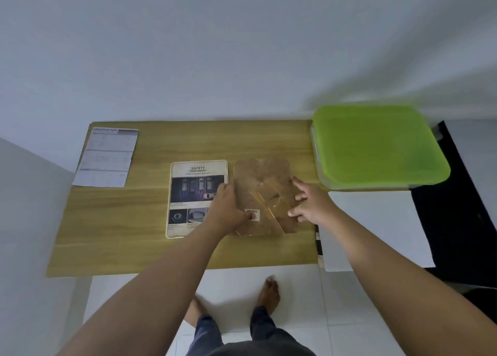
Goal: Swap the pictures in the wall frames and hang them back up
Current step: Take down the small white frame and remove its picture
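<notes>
Lying flat, frame back (258, 178) long axis near-to-far; left hand (228, 207), right hand (312, 205) pinch its side edges.

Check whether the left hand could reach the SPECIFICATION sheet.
Probably yes: only the flat SAFETY print and bare table lie between the left hand and the SPECIFICATION sheet, though the hand holds the backing board and must let go first.

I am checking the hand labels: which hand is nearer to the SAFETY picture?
Left. The left hand lies over the right edge of the SAFETY picture; the right hand is farther right, on the brown backing board.
</notes>
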